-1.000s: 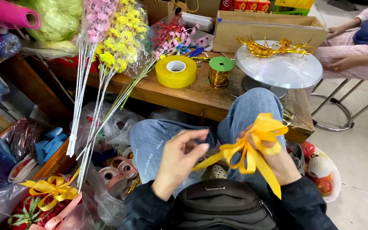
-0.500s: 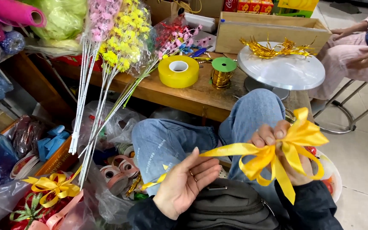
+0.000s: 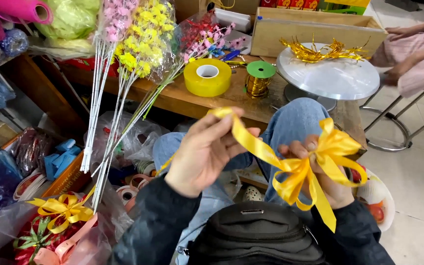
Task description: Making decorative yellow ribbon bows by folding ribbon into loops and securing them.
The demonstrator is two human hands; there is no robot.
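Observation:
My right hand (image 3: pixel 322 174) grips a yellow ribbon bow (image 3: pixel 327 162) at its knot, its loops fanned out and tails hanging down. One long tail of yellow ribbon (image 3: pixel 249 140) runs up and left to my left hand (image 3: pixel 207 149), which pinches its end between thumb and fingers. Both hands are raised above my knees in blue jeans (image 3: pixel 295 122). A black bag (image 3: pixel 256 238) lies on my lap below the hands.
A wooden table (image 3: pixel 172 98) ahead holds a yellow tape roll (image 3: pixel 207 77), a gold wire spool (image 3: pixel 259 78), a white turntable (image 3: pixel 327 78) with gold tinsel and a cardboard box (image 3: pixel 315 29). Artificial flower stems (image 3: pixel 123 64) lean at left. Another person (image 3: pixel 413 54) sits at right.
My left hand took hold of the ribbon's long tail and lifted it up, drawing it taut. My right hand kept the bow and stayed about level.

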